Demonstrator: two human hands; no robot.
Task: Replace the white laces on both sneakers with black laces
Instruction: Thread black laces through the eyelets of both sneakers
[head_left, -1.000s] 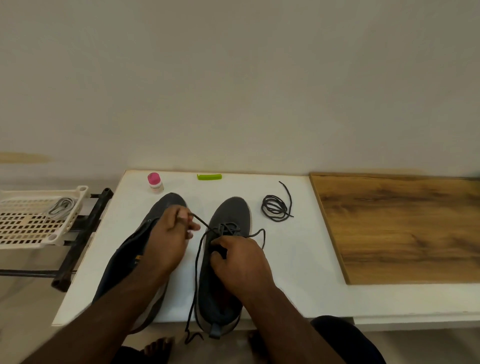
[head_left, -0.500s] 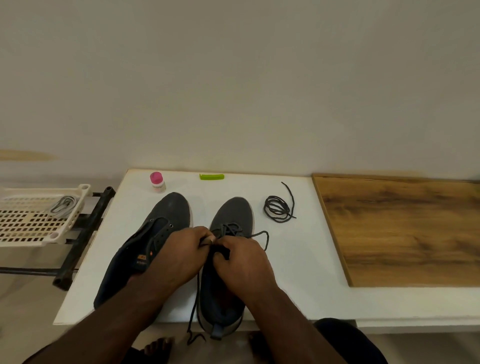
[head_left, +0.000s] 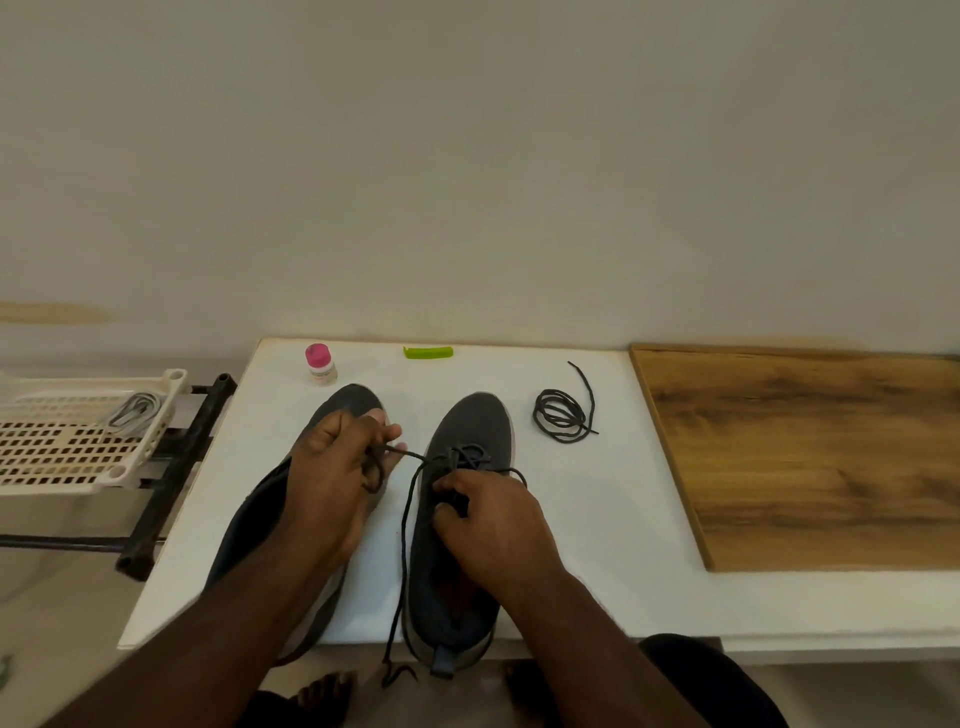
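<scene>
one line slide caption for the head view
Left hand pulls a black lace taut while right hand steadies the right sneaker.

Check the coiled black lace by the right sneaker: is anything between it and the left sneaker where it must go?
Yes. The coiled lace lies right of the right sneaker, which sits between it and the left sneaker. Both hands also work there, holding the lace being threaded.
</scene>
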